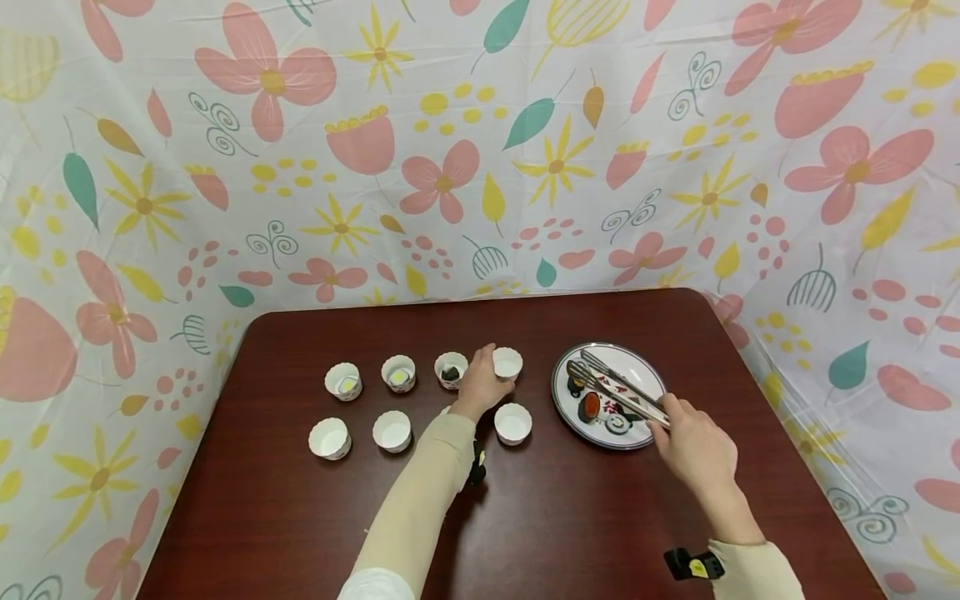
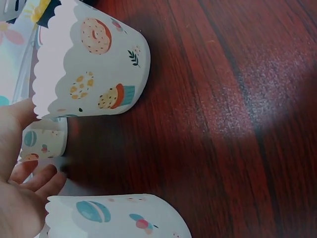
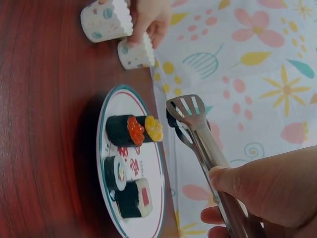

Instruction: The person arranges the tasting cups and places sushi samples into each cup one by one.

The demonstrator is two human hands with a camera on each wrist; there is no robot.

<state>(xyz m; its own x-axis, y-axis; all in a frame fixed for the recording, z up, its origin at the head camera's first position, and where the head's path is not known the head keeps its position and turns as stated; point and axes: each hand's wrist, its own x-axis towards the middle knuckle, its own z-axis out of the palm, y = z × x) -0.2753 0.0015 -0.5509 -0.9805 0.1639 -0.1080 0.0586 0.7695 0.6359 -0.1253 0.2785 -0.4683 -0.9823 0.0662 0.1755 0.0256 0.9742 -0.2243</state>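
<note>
- Head: I see the left hand [image 1: 480,390] round the far right cup [image 1: 507,362], presumably steadying it; the right hand [image 1: 701,446] grips tongs [image 1: 647,412] over the plate [image 1: 637,367], where sushi pieces [image 1: 590,406] lie.
- Left wrist: I take the small cup between thumb and spread fingers as that one; how firmly it's pinched, I can't tell.
- Right wrist: thumb and fingers pinch the tongs well behind the tips, probably for reach; whether those tips hold anything, I can't tell.

No wording reads for certain: red characters [image 3: 133,166] and smaller lettering [image 3: 141,165] mark the white plate [image 3: 124,99]; a black wrist device [image 1: 678,563] bears an illegible yellow label [image 1: 699,568].
</note>
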